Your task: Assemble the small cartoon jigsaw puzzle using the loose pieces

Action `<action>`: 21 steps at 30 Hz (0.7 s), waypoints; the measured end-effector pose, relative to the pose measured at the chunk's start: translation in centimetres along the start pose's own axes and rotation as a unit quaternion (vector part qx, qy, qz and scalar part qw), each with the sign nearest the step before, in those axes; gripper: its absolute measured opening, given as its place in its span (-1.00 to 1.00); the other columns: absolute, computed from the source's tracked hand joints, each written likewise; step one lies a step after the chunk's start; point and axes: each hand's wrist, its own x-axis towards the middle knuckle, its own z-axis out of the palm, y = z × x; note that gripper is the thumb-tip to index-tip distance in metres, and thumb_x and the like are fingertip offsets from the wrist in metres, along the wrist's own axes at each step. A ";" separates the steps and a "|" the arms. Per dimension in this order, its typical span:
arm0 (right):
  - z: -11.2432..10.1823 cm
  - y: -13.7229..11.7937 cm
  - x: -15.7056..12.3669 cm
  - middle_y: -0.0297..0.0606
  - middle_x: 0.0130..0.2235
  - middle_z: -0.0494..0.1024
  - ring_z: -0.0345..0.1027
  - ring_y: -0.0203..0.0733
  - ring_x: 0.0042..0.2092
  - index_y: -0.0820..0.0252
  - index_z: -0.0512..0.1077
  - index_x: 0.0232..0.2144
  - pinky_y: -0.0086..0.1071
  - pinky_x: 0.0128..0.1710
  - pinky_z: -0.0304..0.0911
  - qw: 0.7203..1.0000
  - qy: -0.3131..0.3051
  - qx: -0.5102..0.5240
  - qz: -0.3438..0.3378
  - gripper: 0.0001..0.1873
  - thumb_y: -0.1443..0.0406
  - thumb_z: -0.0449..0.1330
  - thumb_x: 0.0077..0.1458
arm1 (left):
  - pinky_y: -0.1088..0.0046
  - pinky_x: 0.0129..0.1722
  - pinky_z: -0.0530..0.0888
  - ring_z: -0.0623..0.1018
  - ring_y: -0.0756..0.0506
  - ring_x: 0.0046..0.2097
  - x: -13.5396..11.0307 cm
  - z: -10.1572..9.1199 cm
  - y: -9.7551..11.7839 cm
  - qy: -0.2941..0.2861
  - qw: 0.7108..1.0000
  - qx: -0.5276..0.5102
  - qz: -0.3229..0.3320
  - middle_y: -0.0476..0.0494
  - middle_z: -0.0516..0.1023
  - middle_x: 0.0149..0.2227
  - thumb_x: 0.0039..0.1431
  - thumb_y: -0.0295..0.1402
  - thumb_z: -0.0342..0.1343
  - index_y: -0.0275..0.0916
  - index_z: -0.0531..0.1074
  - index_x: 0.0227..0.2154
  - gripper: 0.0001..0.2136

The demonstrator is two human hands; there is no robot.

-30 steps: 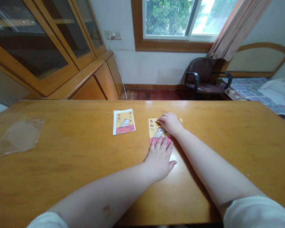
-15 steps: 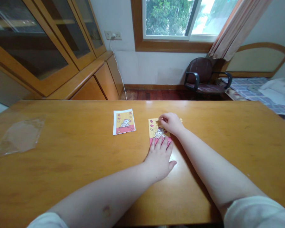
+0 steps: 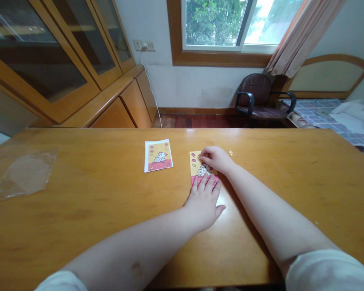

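A jigsaw puzzle (image 3: 194,166) with a yellow top, a pink bottom and a white cartoon animal lies on the table in front of me. My left hand (image 3: 202,202) rests flat over its lower edge, fingers spread and holding nothing. At the upper part of the puzzle, my right hand (image 3: 215,158) has its thumb and fingers pinched together on a small yellow puzzle piece, mostly hidden by the fingertips. One loose yellow piece (image 3: 231,153) lies just beyond the right hand. To the left is a picture card (image 3: 159,155) printed with the same design.
A clear plastic bag (image 3: 26,173) lies at the left of the wooden table (image 3: 109,210). Beyond the table's far edge stand a glass-door cabinet (image 3: 109,97), an office chair (image 3: 257,97) and a bed (image 3: 330,117) under a window.
My right hand has shifted slightly left and toward me, bringing its fingertips onto the gap in the puzzle's upper part. The left hand stays put.
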 end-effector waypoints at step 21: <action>0.7 1.4 0.5 -0.29 -0.35 0.62 0.39 -0.22 -0.32 0.09 0.58 -0.32 -0.39 -0.24 0.21 0.998 0.027 -0.047 0.026 -0.87 0.29 0.24 0.05 | -0.07 0.26 -0.09 -0.07 -0.34 0.33 0.0 -0.2 0.0 -0.009 1.000 0.013 -0.001 -0.30 -0.02 0.33 0.23 0.03 -0.25 -0.30 0.00 0.28 -0.33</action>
